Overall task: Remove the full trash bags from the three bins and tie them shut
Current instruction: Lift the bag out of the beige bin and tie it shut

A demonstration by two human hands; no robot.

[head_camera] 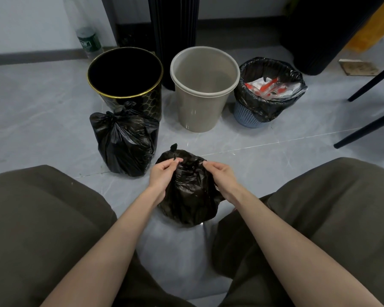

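Our left hand (162, 176) and right hand (220, 176) pinch the second bag's (186, 196) top, and thin plastic may slip loose or tear if we yank the knot.

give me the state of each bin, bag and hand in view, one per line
black gold-rimmed bin: upright, no bag
beige plastic bin: upright, empty
blue mesh basket: upright, lined
black liner bag in the basket: open, full of wrappers
tied black bag on the floor: knotted shut
small black bag between the knees: held, top gathered
left hand: pinching the bag top
right hand: gripping the bag
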